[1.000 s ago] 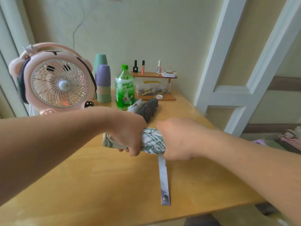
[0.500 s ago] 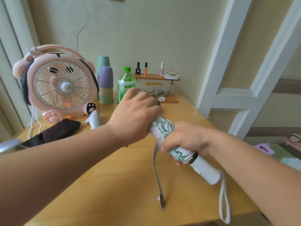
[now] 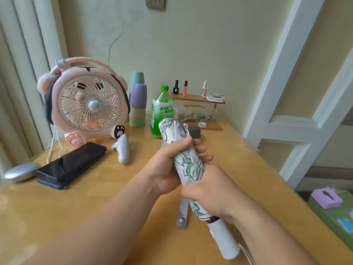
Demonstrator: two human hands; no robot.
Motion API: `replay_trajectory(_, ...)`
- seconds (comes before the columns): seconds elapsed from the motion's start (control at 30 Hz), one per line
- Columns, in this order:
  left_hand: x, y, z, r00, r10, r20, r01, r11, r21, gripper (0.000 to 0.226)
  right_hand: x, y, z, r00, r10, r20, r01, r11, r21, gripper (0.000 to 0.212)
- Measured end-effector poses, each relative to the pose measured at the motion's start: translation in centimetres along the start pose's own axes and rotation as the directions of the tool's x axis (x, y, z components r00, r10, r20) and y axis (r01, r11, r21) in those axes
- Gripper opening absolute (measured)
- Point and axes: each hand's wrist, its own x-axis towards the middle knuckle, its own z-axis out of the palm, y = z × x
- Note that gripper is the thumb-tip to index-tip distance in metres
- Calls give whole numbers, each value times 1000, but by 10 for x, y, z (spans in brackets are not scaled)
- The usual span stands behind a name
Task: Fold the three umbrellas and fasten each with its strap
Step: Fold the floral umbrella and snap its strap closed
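Both hands wrap the umbrella [image 3: 184,161]: left hand [image 3: 169,167] fingers curl around mid-canopy, right hand [image 3: 208,190] grips lower (strap [image 3: 183,213] dangling).

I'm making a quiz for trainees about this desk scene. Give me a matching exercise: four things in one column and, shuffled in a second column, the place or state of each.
1. patterned umbrella
2. strap
3. dark phone
4. green bottle

A. stands upright towards the back of the table
B. hangs loose, unfastened
C. gripped by the left hand and the right hand
D. lies in front of the pink fan

Pairs: 1-C, 2-B, 3-D, 4-A
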Motion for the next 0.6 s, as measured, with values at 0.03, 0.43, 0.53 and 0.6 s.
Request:
replay_trajectory(0.03, 0, 1, -8, 995, 29, 96, -22, 997, -68, 52, -5, -3, 0, 996, 15, 87, -24, 994, 107, 19)
replay_trajectory(0.43, 0, 9, -37, 987, 152, 61, -125, 941, -314, 56, -3, -11, 19, 999, 18, 35, -10, 978, -207, 10)
replay_trajectory(0.53, 0, 11, -41, 981, 178, 72, -146, 936, -319, 48, 7, -5, 10, 935, 44, 353, -106, 982, 159, 17)
replay_trajectory(0.6, -2, 13, -43, 967, 225, 122, -170, 920, -353, 44, 13, 1, 2, 818, 0, 575, -247, 903, 352, 18)
